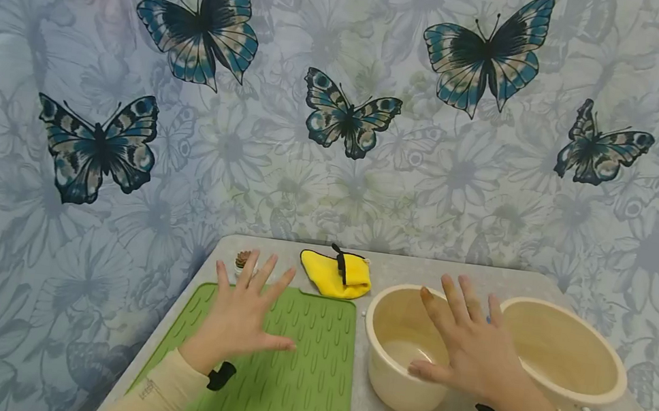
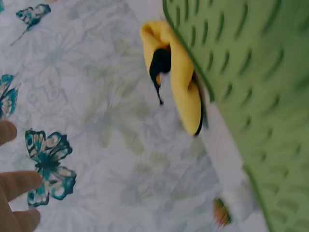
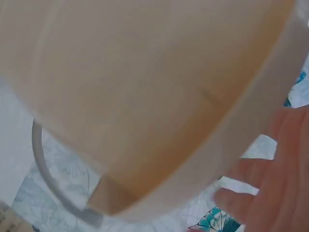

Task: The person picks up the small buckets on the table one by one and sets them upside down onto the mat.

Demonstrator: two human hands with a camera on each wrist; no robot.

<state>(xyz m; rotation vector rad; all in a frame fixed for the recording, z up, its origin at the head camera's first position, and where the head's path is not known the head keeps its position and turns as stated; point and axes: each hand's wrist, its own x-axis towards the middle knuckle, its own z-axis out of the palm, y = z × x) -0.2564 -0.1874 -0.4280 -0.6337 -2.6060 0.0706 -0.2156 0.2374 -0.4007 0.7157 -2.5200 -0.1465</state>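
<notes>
Both hands are raised with fingers spread, holding nothing. My left hand (image 1: 242, 315) hovers over a green ridged silicone mat (image 1: 307, 388); in the left wrist view only a few of its fingers (image 2: 19, 186) show at the left edge. My right hand (image 1: 474, 353) is held above two cream plastic buckets, overlapping the rim of the nearer, left-hand bucket (image 1: 402, 389) in the head view. Behind it on the right stands the wider bucket (image 1: 571, 348). A large bucket wall fills much of the right wrist view, with straight fingers (image 3: 285, 179) beside it.
A folded yellow cloth item (image 1: 327, 274) with black edging and a black strap lies behind the mat. Near the mat's back left corner stands a small potted succulent (image 1: 241, 259). The grey tabletop (image 1: 457, 269) meets a butterfly-patterned wall (image 1: 336, 199).
</notes>
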